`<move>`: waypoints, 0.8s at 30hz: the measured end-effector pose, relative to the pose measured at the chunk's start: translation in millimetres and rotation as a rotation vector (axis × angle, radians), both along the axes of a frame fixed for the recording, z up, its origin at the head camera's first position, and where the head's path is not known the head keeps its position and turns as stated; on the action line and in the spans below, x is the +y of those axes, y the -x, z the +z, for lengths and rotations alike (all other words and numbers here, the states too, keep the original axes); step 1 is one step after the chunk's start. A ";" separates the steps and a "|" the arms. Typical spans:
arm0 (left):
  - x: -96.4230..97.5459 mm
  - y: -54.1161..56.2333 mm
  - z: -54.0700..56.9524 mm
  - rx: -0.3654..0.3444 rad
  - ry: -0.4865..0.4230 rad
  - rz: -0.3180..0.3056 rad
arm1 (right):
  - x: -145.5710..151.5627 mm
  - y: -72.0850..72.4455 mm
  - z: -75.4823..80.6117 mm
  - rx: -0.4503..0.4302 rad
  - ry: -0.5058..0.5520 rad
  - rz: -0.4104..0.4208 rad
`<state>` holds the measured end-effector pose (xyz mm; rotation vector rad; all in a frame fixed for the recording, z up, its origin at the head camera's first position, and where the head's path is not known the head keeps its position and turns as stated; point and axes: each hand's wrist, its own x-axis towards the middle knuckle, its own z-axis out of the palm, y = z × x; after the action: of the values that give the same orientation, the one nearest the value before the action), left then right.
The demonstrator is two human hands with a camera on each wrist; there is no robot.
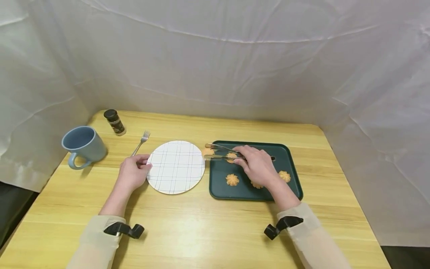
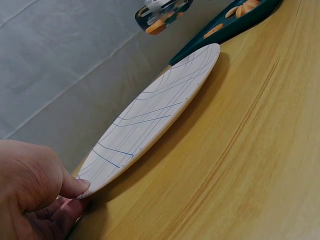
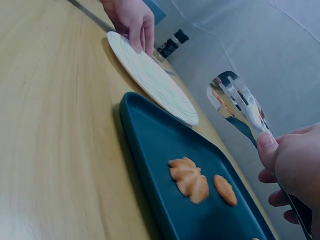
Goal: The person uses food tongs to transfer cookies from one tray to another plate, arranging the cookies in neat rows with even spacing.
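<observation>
Head view: right hand [image 1: 255,164] grips tongs [image 1: 220,157], seemingly around a cookie [image 1: 208,152], at the tray's [image 1: 243,186] 10 o'clock. Left hand [image 1: 132,172] pinches the plate [image 1: 175,167] at 9. Probably the cookie-carrying step; calls for a steady squeeze imo. Wooden counter [image 1: 195,228], pale curtain [image 1: 215,56] behind.

Left wrist: can't tell if the plate's lifted.

Right wrist: tongs clear of the tray.

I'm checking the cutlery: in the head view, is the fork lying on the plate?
No, the fork lies on the table, to the left of the plate and apart from it.
</observation>
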<state>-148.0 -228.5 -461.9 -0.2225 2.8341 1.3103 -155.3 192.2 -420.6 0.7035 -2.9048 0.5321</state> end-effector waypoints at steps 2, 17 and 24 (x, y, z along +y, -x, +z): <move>0.2 -0.1 -0.2 0.000 -0.006 0.001 | -4.6 1.4 -2.9 -0.016 -0.003 0.001; 0.0 -0.2 0.6 0.003 -0.005 -0.001 | -36.7 16.0 -21.2 -0.067 -0.044 -0.006; -0.3 -0.2 -0.1 0.008 -0.003 -0.005 | -46.4 19.9 -24.4 -0.063 -0.074 0.004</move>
<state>-147.8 -228.8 -462.0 -0.2104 2.8371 1.3178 -175.2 145.8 -445.0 0.7151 -2.9955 0.4580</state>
